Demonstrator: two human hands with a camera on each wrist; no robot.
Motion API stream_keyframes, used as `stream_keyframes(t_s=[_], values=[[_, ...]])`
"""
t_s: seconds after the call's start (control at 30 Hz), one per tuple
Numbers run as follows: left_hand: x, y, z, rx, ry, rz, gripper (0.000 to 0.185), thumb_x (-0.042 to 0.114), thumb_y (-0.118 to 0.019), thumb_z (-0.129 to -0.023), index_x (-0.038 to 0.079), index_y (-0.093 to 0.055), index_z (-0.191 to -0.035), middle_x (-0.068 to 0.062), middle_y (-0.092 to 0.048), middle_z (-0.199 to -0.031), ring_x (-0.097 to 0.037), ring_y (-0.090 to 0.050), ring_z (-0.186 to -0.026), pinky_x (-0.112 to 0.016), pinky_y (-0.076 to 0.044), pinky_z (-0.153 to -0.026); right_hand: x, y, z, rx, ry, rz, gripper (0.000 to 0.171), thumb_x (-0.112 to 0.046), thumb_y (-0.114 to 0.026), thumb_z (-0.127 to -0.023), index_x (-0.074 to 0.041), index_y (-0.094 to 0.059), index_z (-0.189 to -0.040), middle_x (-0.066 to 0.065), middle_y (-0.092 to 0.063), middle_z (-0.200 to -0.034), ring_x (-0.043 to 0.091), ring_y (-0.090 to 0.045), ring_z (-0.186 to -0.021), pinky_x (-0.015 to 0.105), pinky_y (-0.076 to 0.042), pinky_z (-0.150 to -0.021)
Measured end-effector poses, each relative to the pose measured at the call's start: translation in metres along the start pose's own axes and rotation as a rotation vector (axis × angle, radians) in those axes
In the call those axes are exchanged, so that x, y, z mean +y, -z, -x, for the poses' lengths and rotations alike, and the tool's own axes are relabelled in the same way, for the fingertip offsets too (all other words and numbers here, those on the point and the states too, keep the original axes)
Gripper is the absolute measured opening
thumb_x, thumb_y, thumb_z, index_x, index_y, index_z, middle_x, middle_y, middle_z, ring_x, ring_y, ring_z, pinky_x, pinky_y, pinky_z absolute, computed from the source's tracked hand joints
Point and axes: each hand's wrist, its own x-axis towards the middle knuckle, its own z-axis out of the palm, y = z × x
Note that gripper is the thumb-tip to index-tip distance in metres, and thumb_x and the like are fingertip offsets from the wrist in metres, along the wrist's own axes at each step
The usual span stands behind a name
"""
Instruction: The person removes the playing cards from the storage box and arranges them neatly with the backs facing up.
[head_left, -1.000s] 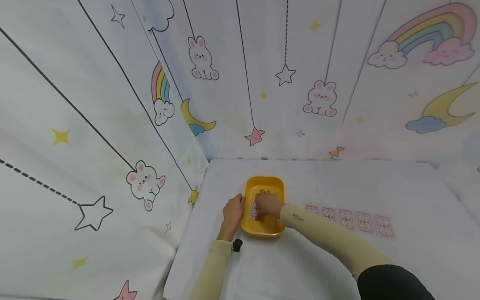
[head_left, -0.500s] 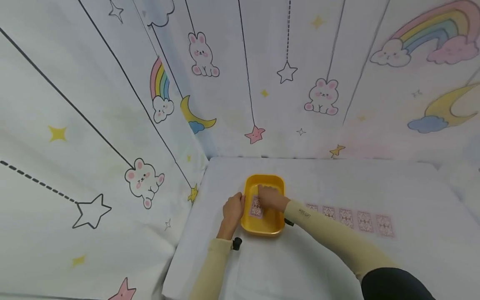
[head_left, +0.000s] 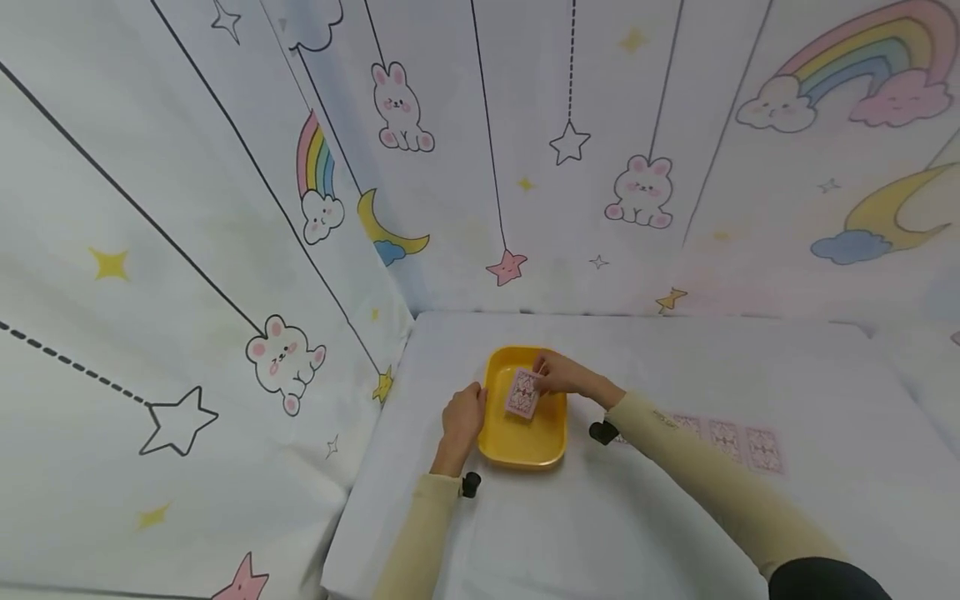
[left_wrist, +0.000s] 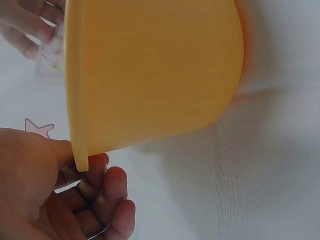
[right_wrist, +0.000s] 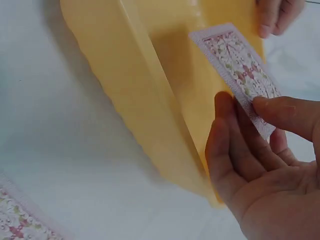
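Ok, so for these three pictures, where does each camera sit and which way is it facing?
Head: worn on the head, looking forward and down at the table and yellow tray; both forearms, left hand and right hand show.
Left wrist: at the left hand, looking along the tray's outer wall; palm and fingers show.
Right wrist: at the right hand, looking into the tray; its grip pinches a card.
Shared: all three see the tray; head and right wrist see the card.
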Motion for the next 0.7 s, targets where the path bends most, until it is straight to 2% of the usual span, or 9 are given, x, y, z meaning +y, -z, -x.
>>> stream_keyframes(t_s=[0.2,0.33,0.5,0.6,0.7], values=[[0.0,0.001,0.002,0.0,0.003,0.009,0.027,0.027,-0.05,-0.106,0.009,-0.057,-0.088,-0.003,-0.05,-0.066,-0.017,-0.046,-0.055,-0.029,-0.036,-0.052,0.019,0.024,0.032,0.064,-0.014,-0.138,0.035,-0.013,-0.067,-0.096,-0.002,-0.048,-0.124,0.02,-0.065,-0.115,0.024,-0.068,-0.091,0.037,-0.059,-0.083],[-0.002,0.002,0.002,0.002,0.02,-0.007,0.027,0.028,-0.05,-0.107,0.009,-0.057,-0.09,-0.004,-0.05,-0.066,-0.017,-0.047,-0.055,-0.03,-0.037,-0.053,0.041,0.038,0.055,0.1,-0.002,-0.155,0.034,-0.015,-0.065,-0.098,-0.003,-0.048,-0.125,0.019,-0.065,-0.113,0.029,-0.067,-0.097,0.042,-0.058,-0.087],[-0.001,0.001,0.002,-0.004,-0.007,-0.007,0.027,0.028,-0.049,-0.107,0.009,-0.057,-0.089,-0.003,-0.05,-0.067,-0.017,-0.047,-0.056,-0.03,-0.037,-0.052,0.076,0.059,0.094,0.125,0.037,-0.173,0.036,-0.015,-0.062,-0.1,0.001,-0.046,-0.128,0.021,-0.066,-0.109,0.033,-0.067,-0.1,0.05,-0.056,-0.09],[0.001,0.001,0.002,-0.001,-0.005,0.009,0.027,0.027,-0.05,-0.107,0.008,-0.056,-0.088,-0.004,-0.05,-0.067,-0.018,-0.047,-0.056,-0.031,-0.037,-0.053,0.094,0.072,0.119,0.14,0.066,-0.185,0.037,-0.015,-0.062,-0.1,0.003,-0.044,-0.128,0.022,-0.066,-0.106,0.03,-0.067,-0.098,0.052,-0.056,-0.09],[0.003,0.0,0.003,-0.006,0.009,0.015,0.027,0.027,-0.05,-0.107,0.008,-0.056,-0.089,-0.005,-0.05,-0.067,-0.019,-0.047,-0.056,-0.031,-0.037,-0.054,0.111,0.084,0.143,0.162,0.081,-0.173,0.039,-0.017,-0.061,-0.101,0.005,-0.044,-0.129,0.022,-0.067,-0.104,0.024,-0.068,-0.094,0.049,-0.057,-0.088]])
